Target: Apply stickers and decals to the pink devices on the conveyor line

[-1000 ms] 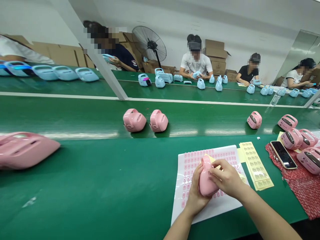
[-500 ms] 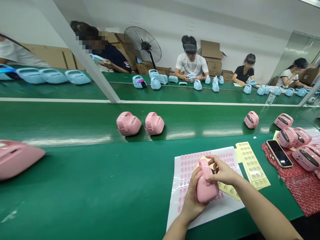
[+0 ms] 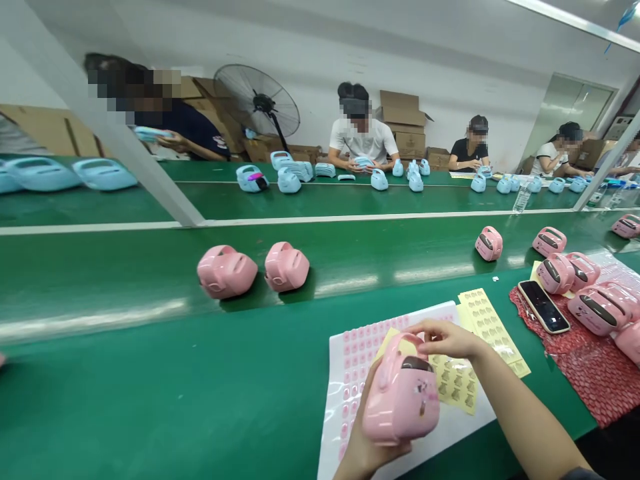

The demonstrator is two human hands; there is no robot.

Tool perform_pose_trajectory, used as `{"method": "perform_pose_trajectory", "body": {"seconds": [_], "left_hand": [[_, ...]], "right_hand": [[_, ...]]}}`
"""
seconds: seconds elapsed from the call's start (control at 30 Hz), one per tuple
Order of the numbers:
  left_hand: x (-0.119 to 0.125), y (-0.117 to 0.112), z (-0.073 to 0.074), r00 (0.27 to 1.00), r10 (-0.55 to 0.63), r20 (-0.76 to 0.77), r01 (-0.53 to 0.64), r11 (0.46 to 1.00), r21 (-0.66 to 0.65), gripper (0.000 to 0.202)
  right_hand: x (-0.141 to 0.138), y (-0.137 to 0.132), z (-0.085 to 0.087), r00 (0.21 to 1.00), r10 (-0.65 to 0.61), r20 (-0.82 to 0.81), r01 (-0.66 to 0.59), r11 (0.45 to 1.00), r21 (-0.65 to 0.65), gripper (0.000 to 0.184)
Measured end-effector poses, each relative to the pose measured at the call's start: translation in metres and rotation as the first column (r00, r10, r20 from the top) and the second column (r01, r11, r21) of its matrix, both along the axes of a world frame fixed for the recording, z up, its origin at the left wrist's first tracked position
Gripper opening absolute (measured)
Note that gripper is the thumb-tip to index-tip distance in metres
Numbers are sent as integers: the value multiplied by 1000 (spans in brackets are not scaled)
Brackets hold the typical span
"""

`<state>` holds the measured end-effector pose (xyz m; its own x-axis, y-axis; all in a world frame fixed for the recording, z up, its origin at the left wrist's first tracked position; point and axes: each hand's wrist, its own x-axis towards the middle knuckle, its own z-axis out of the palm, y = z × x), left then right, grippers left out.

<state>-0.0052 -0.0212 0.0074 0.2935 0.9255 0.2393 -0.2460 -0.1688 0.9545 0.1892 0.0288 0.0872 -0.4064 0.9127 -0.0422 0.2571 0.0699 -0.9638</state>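
Note:
A glossy pink plastic casing (image 3: 397,403) with a loop handle, a dark window and small printed figures is tilted above the sticker sheets. My left hand (image 3: 364,437) is closed round its left side and underside. At the top, my right hand (image 3: 450,339) has its fingers bent against the handle, near the dark window; the fingertips are partly hidden. Under the casing lie a white sheet with rows of pink stickers (image 3: 357,347) and a yellow sticker sheet (image 3: 456,385).
More yellow sticker sheets (image 3: 484,320) lie to the right, beside a phone (image 3: 544,305) on red bubble wrap (image 3: 575,373) with several pink casings (image 3: 597,310). Two pink casings (image 3: 227,272) stand on the green belt (image 3: 350,250). Across it, people work among blue casings (image 3: 379,180).
The pink casing has turned so its dark window and printed face show, and it looks nearer. My right hand has shifted from its side up to the handle. The view has swung right.

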Motion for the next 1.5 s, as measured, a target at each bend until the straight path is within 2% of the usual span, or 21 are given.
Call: {"method": "perform_pose_trajectory", "body": {"seconds": [0.07,0.17,0.2,0.3,0.37,0.43,0.47,0.53,0.6,0.67,0.73,0.8,0.9,1.07,1.17,1.23,1.33,1.43,1.5], "left_hand": [[-2,4,-5,992,-71,102,83,990,-117,99],[-3,13,-17,982,-122,141,152,962,-228,85],[-2,16,-20,983,-125,131,154,956,-249,82],[2,24,-23,996,-61,68,77,961,-267,79],[7,29,-19,997,81,-11,-81,966,-245,71],[12,31,-12,968,194,-158,-219,963,-158,54],[13,32,-8,945,208,-252,-234,969,-76,44],[16,32,-3,880,188,-437,-140,980,139,25],[17,31,-2,807,202,-555,-13,946,325,15],[17,31,-4,768,270,-581,21,896,443,14],[18,32,-8,757,337,-560,3,855,519,13],[18,34,-15,751,378,-541,11,813,583,14],[19,36,-24,725,415,-550,42,770,637,20],[20,37,-26,667,383,-639,98,806,584,21],[22,35,-22,637,372,-675,131,811,570,19],[23,34,-20,609,378,-697,158,804,574,20],[24,33,-22,563,404,-721,182,791,585,24],[26,32,-27,530,428,-732,189,782,594,26],[27,32,-30,509,433,-744,206,778,594,27]], "right_hand": [[4,1,7,996,82,-17,-83,994,-69,36],[-5,5,6,999,27,39,-16,966,-258,16],[-9,8,3,998,2,66,19,949,-313,15],[-15,19,-3,988,-127,90,151,919,-363,19],[-11,32,-1,953,-282,109,302,912,-277,18],[-3,51,4,874,-462,153,478,872,-101,18],[2,63,6,811,-560,168,566,824,15,17],[13,90,9,720,-674,163,659,738,142,13],[22,117,7,645,-749,149,720,661,209,7],[33,139,1,562,-816,135,778,577,249,8],[45,154,-6,489,-863,128,822,504,266,15],[58,161,-12,450,-883,134,842,469,268,22],[76,162,-17,452,-879,153,832,478,282,28],[82,142,-22,507,-843,182,775,538,333,38],[69,108,-31,591,-776,219,703,629,332,42],[59,76,-40,661,-706,255,636,707,309,41],[47,25,-56,717,-608,342,522,793,314,34],[40,-12,-70,691,-574,440,458,818,349,19],[35,-24,-76,659,-599,454,468,800,375,13]]}}
